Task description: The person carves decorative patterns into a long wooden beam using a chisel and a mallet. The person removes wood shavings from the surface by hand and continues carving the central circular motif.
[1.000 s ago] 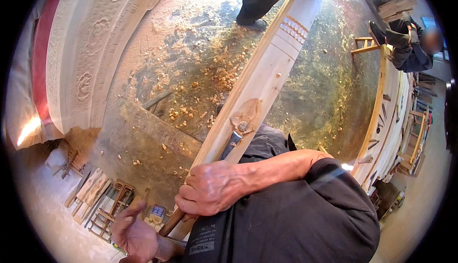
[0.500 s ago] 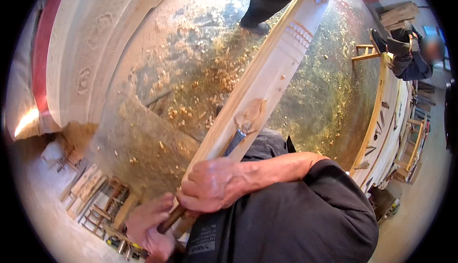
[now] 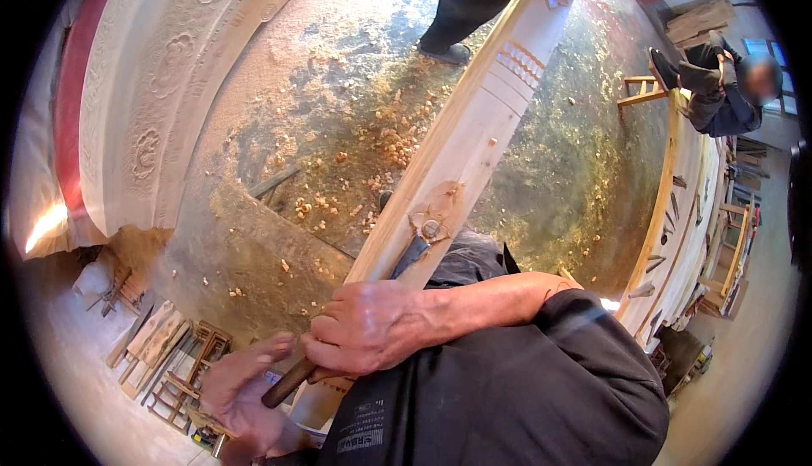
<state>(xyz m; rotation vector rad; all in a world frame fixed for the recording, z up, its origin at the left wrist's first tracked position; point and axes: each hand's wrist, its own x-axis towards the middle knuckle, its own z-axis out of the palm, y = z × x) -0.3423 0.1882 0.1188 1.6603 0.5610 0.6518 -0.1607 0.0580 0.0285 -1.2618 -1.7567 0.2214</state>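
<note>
A long pale board [image 3: 465, 145] runs slantwise from near my body to the top of the head view. On it is a raised carved flower [image 3: 430, 222], with a darker patch of wood around it. My right hand [image 3: 364, 326] is closed around a chisel, its metal blade [image 3: 412, 256] lying low over the board and its tip touching the flower's near edge. The brown round handle [image 3: 288, 383] sticks out behind the fist. Just left of the handle's butt, my left hand [image 3: 245, 390] is open, fingers stretched, apart from the handle.
Another person [image 3: 465, 1] stands by the board's far end. A second person [image 3: 727, 85] sits at the right, near a long plank [image 3: 668, 221] bearing several tools. A carved panel [image 3: 152, 102] curves along the left. Wood shavings [image 3: 397, 132] litter the floor; stools [image 3: 186, 377] stand lower left.
My left hand has drawn back left from the handle's butt, baring more of it. My right hand keeps its grip, the blade still at the flower. The whole view has shifted slightly.
</note>
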